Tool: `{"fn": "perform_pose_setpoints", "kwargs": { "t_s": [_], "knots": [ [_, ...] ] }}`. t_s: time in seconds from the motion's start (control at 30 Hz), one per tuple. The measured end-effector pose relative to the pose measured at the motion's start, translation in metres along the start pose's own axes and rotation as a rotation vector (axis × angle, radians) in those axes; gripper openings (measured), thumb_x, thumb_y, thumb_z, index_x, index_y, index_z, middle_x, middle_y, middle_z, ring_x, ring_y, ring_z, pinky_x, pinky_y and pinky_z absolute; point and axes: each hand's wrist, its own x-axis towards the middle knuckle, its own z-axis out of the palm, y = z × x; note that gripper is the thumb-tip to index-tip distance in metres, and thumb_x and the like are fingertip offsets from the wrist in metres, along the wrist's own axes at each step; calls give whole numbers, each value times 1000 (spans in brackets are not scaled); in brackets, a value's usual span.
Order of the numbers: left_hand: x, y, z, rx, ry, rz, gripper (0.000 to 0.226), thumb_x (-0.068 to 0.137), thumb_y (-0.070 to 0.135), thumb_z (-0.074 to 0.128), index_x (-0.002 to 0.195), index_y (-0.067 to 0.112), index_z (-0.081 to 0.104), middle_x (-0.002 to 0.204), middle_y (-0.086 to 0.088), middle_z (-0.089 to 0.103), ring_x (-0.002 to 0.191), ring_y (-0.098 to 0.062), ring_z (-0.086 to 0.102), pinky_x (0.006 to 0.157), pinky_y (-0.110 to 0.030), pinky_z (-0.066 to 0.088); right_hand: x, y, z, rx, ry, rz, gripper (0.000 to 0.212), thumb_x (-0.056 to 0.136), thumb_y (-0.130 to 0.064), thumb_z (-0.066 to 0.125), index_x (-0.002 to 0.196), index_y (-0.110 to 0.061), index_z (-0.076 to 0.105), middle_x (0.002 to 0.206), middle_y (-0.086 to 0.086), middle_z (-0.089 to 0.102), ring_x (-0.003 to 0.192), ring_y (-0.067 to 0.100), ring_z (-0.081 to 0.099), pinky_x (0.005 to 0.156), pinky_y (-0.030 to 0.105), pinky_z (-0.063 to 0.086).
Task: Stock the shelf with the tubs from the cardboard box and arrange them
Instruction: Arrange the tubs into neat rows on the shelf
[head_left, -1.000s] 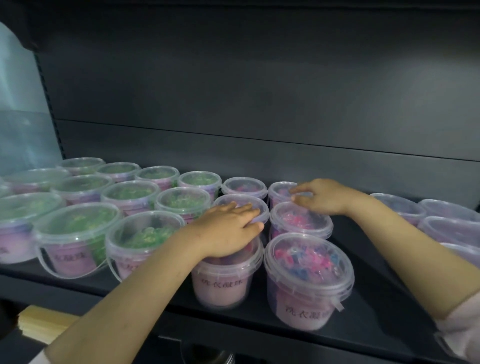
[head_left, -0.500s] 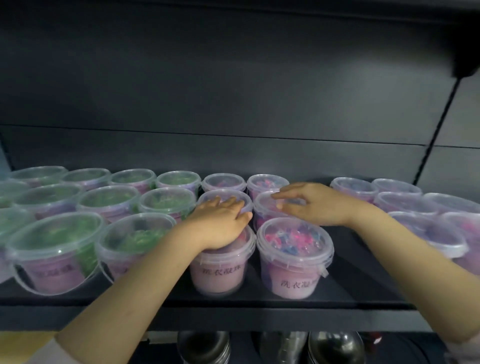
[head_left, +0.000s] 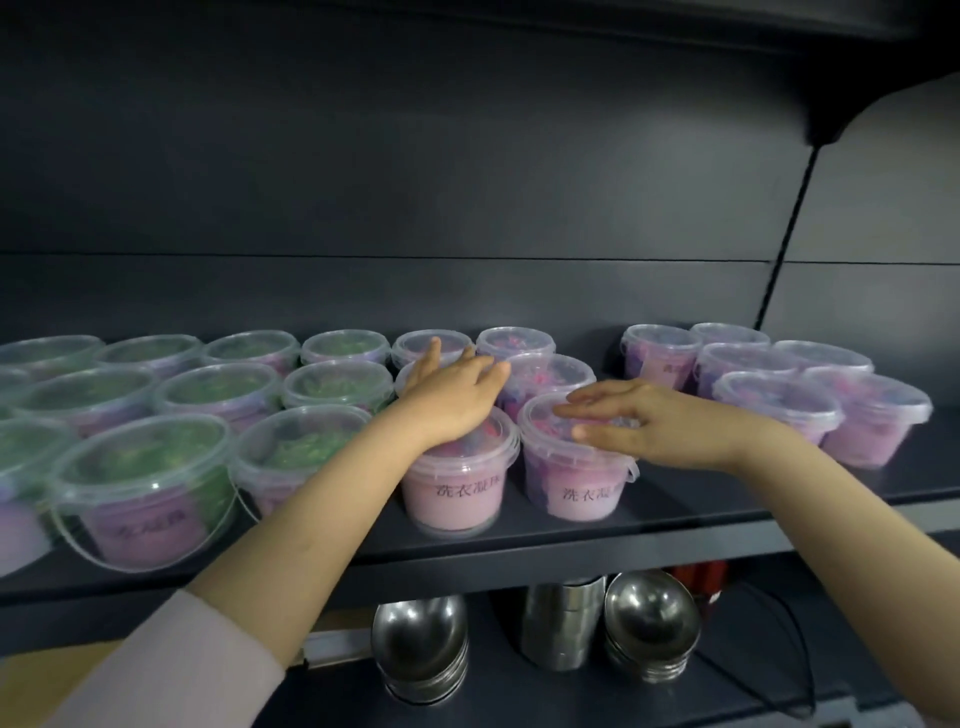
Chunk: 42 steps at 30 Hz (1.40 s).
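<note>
Clear lidded tubs with pink labels stand in rows on a dark shelf (head_left: 675, 525). My left hand (head_left: 457, 395) lies flat, fingers straight, on the lid of a front pink tub (head_left: 457, 493), its fingertips reaching the tub behind. My right hand (head_left: 639, 421) rests with spread fingers on the lid of the neighbouring front pink tub (head_left: 576, 483). Green-filled tubs (head_left: 150, 478) fill the left side. Another group of pink tubs (head_left: 779, 400) stands at the right. The cardboard box is mostly out of sight.
A bare gap of shelf lies between the middle tubs and the right group. Below the shelf stand stacked steel bowls (head_left: 423, 649), more bowls (head_left: 649, 623) and a steel canister (head_left: 563, 623). A dark bracket (head_left: 826, 124) hangs at the upper right.
The view has shifted right and down. My right hand came forward from the rear pink tub onto the front right tub's lid. My left hand stays on the front tub.
</note>
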Motion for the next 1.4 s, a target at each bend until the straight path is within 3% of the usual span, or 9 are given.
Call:
{"fn": "perform_pose_setpoints", "kwargs": {
  "t_s": [0.17, 0.3, 0.47, 0.57, 0.63, 0.7, 0.83, 1.1, 1.4],
  "knots": [
    [-8, 3, -13, -201, 15, 37, 58, 97, 59, 18, 150, 34, 24, 159, 12, 3, 145, -11, -13, 117, -42, 0, -11, 4, -8, 56, 122, 38, 45, 89, -53, 53, 132, -40, 54, 143, -21, 43, 133, -7, 33, 115, 24, 25],
    [-12, 20, -17, -94, 74, 137, 55, 99, 53, 24, 150, 31, 26, 159, 11, 12, 146, -7, -5, 117, -36, 5, -34, 34, -33, -68, 233, 92, 43, 92, -46, 54, 133, -33, 55, 140, -20, 47, 128, -6, 39, 106, 13, 23],
    [-16, 67, 11, -41, 77, 237, 49, 99, 44, 36, 146, 29, 35, 156, 13, 20, 145, -5, 9, 118, -28, 7, -67, 104, -67, -197, 278, 259, 40, 92, -43, 55, 130, -31, 58, 144, -8, 48, 132, 13, 42, 104, 21, 25],
    [-14, 87, 40, 60, 79, 232, 45, 99, 45, 34, 142, 32, 42, 155, 11, 28, 143, -9, 21, 118, -32, 17, -84, 140, -75, -180, 245, 331, 39, 92, -45, 54, 128, -30, 60, 141, -4, 51, 120, 16, 50, 99, 26, 33],
    [-18, 95, 53, 119, 103, 161, 42, 100, 46, 28, 135, 34, 48, 147, 7, 43, 133, -15, 41, 110, -34, 31, -90, 155, -76, -126, 232, 304, 33, 91, -44, 55, 122, -32, 63, 135, -5, 55, 108, 10, 50, 93, 23, 34],
    [-23, 99, 60, 132, 139, 84, 41, 101, 43, 25, 132, 36, 51, 141, 5, 51, 122, -17, 51, 104, -34, 38, -92, 163, -78, -88, 196, 248, 30, 90, -43, 57, 119, -36, 64, 134, -8, 53, 112, 9, 49, 96, 24, 33],
    [-26, 100, 64, 108, 181, 23, 39, 101, 40, 28, 134, 43, 47, 144, 11, 46, 128, -14, 45, 104, -29, 33, -87, 156, -73, -29, 130, 123, 35, 83, -51, 61, 116, -41, 66, 132, -11, 49, 125, 10, 44, 109, 32, 31],
    [-25, 103, 64, 98, 190, -45, 38, 101, 37, 33, 136, 46, 46, 147, 16, 41, 134, -10, 38, 101, -24, 29, -57, 115, -42, 67, 197, -82, 41, 74, -55, 71, 109, -35, 71, 96, -9, 53, 94, 4, 52, 89, 24, 41],
    [-24, 103, 65, 87, 188, -62, 37, 101, 37, 35, 135, 45, 47, 145, 15, 44, 133, -10, 38, 100, -23, 29, -49, 113, -35, 60, 225, -144, 44, 71, -59, 70, 109, -36, 71, 96, -5, 54, 93, 9, 51, 83, 22, 37]
  ]
}}
